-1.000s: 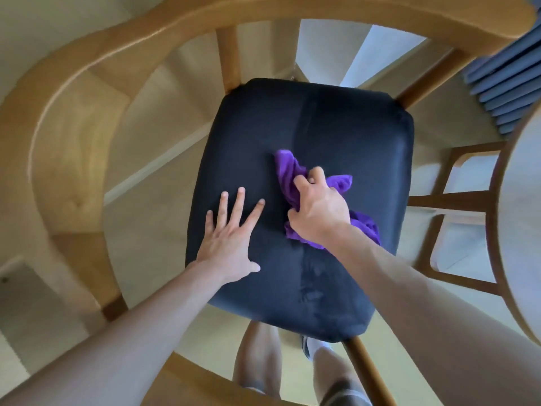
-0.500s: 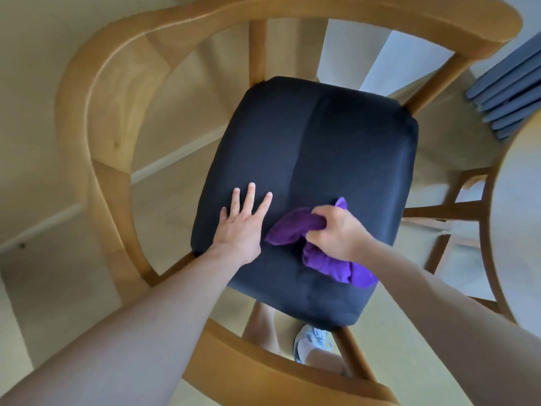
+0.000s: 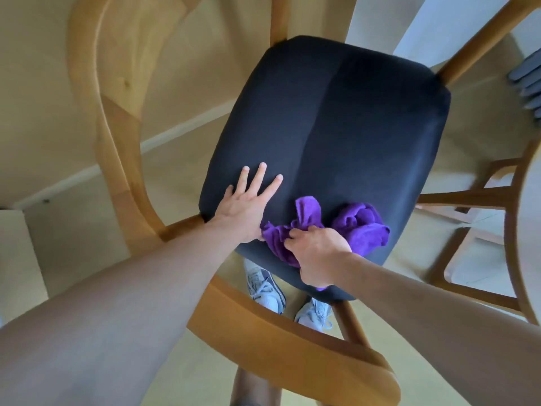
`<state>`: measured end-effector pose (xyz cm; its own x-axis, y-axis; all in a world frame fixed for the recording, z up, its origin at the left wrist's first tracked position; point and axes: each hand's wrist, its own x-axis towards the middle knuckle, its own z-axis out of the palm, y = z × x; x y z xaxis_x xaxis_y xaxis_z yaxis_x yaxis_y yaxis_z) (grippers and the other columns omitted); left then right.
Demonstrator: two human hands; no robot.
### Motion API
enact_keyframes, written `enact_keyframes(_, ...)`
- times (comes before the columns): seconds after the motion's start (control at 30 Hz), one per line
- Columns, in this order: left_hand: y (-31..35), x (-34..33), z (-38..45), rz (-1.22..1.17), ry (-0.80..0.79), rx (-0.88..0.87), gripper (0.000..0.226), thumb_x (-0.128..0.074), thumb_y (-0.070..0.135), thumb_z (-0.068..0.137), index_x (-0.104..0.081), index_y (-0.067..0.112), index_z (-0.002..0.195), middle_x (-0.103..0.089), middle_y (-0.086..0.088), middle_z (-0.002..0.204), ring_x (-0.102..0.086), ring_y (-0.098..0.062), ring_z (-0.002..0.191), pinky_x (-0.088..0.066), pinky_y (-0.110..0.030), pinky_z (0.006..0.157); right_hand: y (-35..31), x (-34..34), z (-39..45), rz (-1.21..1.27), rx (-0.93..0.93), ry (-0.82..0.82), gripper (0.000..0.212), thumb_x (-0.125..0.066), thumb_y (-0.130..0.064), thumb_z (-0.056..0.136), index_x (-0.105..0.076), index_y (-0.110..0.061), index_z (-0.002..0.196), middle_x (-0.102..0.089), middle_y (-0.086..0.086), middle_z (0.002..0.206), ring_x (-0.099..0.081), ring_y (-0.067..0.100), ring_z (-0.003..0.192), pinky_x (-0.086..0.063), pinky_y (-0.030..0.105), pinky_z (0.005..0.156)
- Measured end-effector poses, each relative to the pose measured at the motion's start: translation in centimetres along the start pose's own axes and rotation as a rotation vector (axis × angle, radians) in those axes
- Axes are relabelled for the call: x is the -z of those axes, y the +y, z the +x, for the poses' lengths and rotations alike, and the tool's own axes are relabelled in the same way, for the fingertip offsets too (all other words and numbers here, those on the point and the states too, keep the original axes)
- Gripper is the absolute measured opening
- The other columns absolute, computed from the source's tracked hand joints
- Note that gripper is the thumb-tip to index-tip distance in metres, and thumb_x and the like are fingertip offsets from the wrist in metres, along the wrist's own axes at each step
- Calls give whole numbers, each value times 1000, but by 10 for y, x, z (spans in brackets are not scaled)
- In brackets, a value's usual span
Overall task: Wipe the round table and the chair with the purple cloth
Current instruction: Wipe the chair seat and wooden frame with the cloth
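Nearest to you, the curved wooden armrest [image 3: 292,344] of the chair crosses the lower frame from 7 o'clock toward 5 o'clock, with your two pale sneakers [image 3: 265,290] visible on the floor [image 3: 190,376] just beyond it, under the near edge of the seat. Your right hand [image 3: 317,257] sits at the seat's near edge, about 5 o'clock from frame centre, fingers curled and pinching a fold of the purple cloth [image 3: 360,227]; the cloth lies bunched on the dark seat cushion [image 3: 336,127], spreading from under your knuckles out toward 3 o'clock. Your left hand [image 3: 248,208] lies just beside it at 9 o'clock of the cloth, palm down and flat on the cushion, fingers straight and spread, holding nothing; its thumb side touches the cloth's left edge. The cushion is dark navy with a faint seam running from near to far through its middle. Beyond the seat, the chair's wooden back rail [image 3: 111,118] arcs round at 10 o'clock, with an upright spindle [image 3: 279,19] at 12 o'clock. At 3 o'clock, the rim of the round table [image 3: 527,230] enters from the right edge, with its wooden base struts [image 3: 459,197] showing below it. A pale wall and skirting board [image 3: 181,130] lie furthest, at 9 o'clock.
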<state>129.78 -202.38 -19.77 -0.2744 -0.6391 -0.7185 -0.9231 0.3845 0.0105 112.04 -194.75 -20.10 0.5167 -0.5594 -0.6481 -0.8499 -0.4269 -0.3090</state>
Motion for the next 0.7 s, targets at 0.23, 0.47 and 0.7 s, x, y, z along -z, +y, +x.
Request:
enact_keyframes(0.23, -1, 25, -11, -81, -18, -14, 91, -60, 31, 99, 2, 33, 165, -5, -2, 174, -16, -30, 157, -39, -45, 111, 25, 30, -5, 514, -208, 11, 15, -58, -24, 80, -57, -28, 94, -57, -6, 100, -63, 27, 98, -43, 30, 70)
enact_keyframes(0.47, -9, 45, -85, -182, 49, -7, 48, -53, 38, 102, -45, 27, 148, -59, 4, 139, -57, -23, 127, -50, -41, 98, 9, 21, 25, 338, -288, 348, 38, -64, -29, 84, -50, -19, 118, -40, 2, 121, -51, 32, 99, -38, 37, 65)
enact_keyframes(0.7, 4, 44, -136, -155, 147, -71, 48, -51, 42, 101, -48, 26, 147, -59, 6, 141, -52, -20, 131, -40, -39, 112, -6, -14, -23, 64, -103, -13, 42, -56, -22, 89, -54, -26, 131, -47, -7, 130, -52, 25, 120, -47, 36, 83)
